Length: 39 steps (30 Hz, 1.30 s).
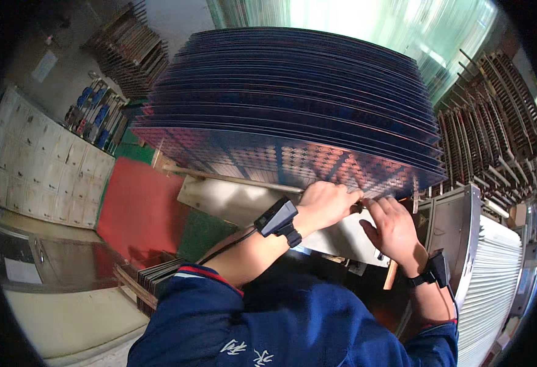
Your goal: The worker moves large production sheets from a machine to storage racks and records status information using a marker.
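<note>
A row of large dark blue panels (293, 85) stands close together in front of me. The nearest panel (311, 156) shows rows of small copper-coloured round patterns. Its lower edge lies just beyond my hands. My left hand (329, 202) is closed, with its fingers curled at the right end of a long pale rod (238, 178); what they grip is hidden. Beside it, my right hand (394, 226) has its thumb apart from bent fingers, whose tips reach a small dark piece (357, 208) between the hands. I cannot make out that piece.
A pale board (219, 197) lies below the rod. To the right stand a white metal cabinet (455, 226) and racks with many rods (482, 134). On the left are pale lockers (48, 159) and a red floor patch (140, 205). More upright panels (158, 278) sit by my left elbow.
</note>
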Available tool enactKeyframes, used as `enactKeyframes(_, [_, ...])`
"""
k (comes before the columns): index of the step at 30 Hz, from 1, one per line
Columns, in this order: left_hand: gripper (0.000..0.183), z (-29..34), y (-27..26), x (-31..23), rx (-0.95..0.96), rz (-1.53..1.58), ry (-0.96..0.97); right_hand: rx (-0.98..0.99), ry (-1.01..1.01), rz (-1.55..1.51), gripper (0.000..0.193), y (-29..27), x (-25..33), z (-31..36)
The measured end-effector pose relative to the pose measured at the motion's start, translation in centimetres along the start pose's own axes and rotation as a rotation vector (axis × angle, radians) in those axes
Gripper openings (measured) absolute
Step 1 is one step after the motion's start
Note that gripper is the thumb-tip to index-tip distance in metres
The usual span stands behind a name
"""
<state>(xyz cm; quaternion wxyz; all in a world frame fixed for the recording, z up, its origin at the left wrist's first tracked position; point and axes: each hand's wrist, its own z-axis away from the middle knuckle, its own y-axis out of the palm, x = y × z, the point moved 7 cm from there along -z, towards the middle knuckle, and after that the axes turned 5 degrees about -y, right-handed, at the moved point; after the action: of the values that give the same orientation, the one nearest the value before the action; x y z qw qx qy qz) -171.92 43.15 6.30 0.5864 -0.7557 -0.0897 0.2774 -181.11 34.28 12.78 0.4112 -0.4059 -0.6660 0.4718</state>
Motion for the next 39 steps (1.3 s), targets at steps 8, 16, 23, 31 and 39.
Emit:
enactKeyframes(8, [0.015, -0.5, -0.3, -0.1, -0.093, 0.019, 0.050, 0.025, -0.146, 0.130, 0.040, 0.5, -0.5, -0.2])
enactKeyframes(16, [0.017, -0.8, 0.2, -0.2, -0.004, -0.002, 0.032, -0.095, -0.319, 0.268, 0.017, 0.3, -0.1, -1.2])
enactKeyframes(23, [0.012, -0.8, -0.6, -0.5, -0.078, 0.035, 0.044, -0.163, -0.309, 0.275, 0.010, 0.5, 0.0, -0.9])
enactKeyframes(31, [0.025, 8.1, -9.3, 4.1, -0.206, 0.239, 0.073, -0.047, -0.146, 0.307, 0.015, 2.3, -0.5, -0.9])
enactKeyframes(39, [0.018, 26.2, -26.6, 25.5, -0.767, 0.029, -0.228, -0.075, 0.388, 0.370, 0.028, 5.9, -0.8, 0.9])
